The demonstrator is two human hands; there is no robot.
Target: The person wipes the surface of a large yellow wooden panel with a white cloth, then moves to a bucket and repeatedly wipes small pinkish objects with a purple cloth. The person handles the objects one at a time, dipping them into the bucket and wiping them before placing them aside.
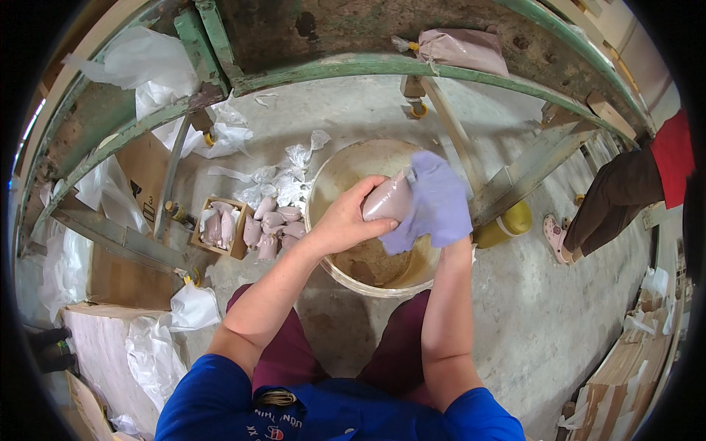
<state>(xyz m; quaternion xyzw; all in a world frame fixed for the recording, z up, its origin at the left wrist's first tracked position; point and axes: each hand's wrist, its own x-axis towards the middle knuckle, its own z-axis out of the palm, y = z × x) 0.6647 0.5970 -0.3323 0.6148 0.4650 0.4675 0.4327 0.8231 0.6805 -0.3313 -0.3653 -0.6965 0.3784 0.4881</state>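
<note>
Lying in the left grip (344, 219), pinkish bag (387, 200) against purple cloth (439, 200)

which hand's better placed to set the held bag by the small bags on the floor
Probably your left hand: it grips the filled bag and is nearer the small bags; purple cloth covers your right hand.

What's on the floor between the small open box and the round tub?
In the head view, a cluster of small pinkish bags lies between box and tub.
</note>
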